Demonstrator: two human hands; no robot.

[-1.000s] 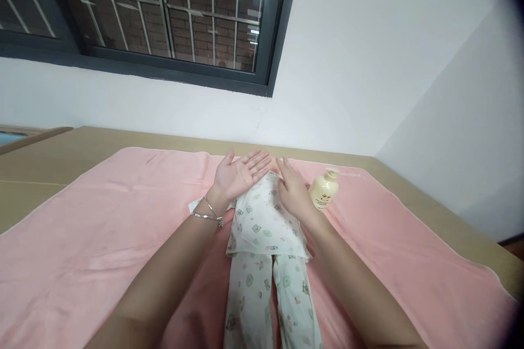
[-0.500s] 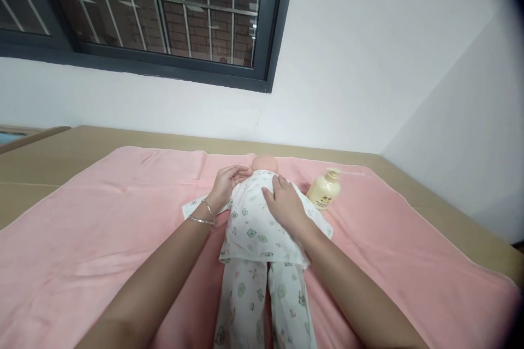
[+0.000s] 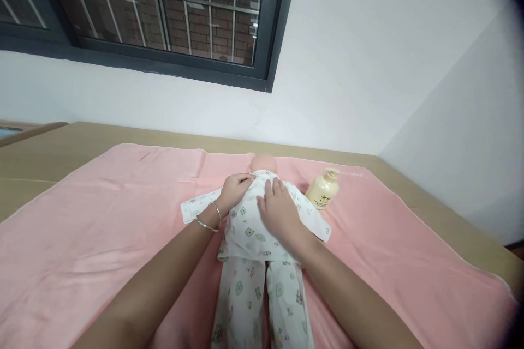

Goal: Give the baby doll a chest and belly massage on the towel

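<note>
A baby doll lies on its back on the pink blanket, its bald head toward the wall. It wears a white printed top and matching trousers. My left hand, with bangles at the wrist, lies over the doll's shoulder on the left, its fingers stretched toward the neckline; the thumb is hidden. Flat on the chest, a little right of the middle, rests my right hand, fingers extended and slightly apart. Both sleeves of the top spread outward on the blanket.
A pale yellow pump bottle stands on the blanket beside the sleeve on the right. The blanket covers a tan padded surface that meets a white wall. A dark-framed window with bars is above.
My left hand has turned palm-down and moved right, from beside the doll's shoulder onto it, uncovering more of the left sleeve. My right hand has shifted slightly left on the chest.
</note>
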